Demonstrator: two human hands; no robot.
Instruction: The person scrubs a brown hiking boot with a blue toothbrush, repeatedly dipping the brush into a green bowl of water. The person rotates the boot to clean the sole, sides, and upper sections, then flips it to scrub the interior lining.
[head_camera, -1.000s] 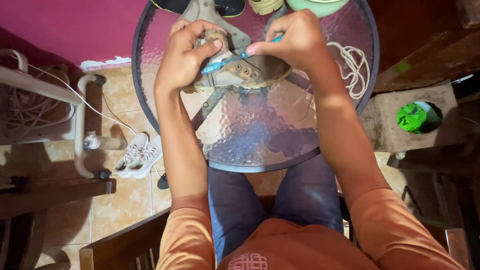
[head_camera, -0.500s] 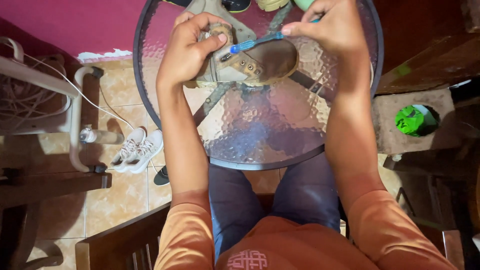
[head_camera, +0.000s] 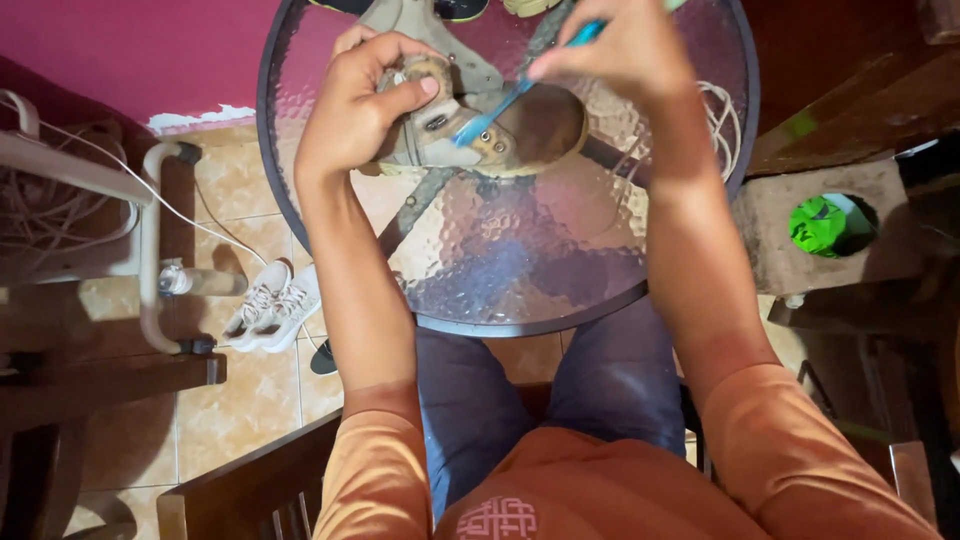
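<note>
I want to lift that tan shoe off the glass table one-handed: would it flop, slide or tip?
The shoe probably keeps its shape: the left hand grips only its heel end, yet the toe looks level. It may slide easily, since the glass table looks smooth. It seems unlikely to roll; its sole looks broad.

The worn tan-and-brown shoe (head_camera: 470, 135) is half buried under the left hand (head_camera: 355, 115). Beyond the right hand (head_camera: 625, 50), the blue plastic toothbrush (head_camera: 515, 95) handle runs off the top edge.
</note>
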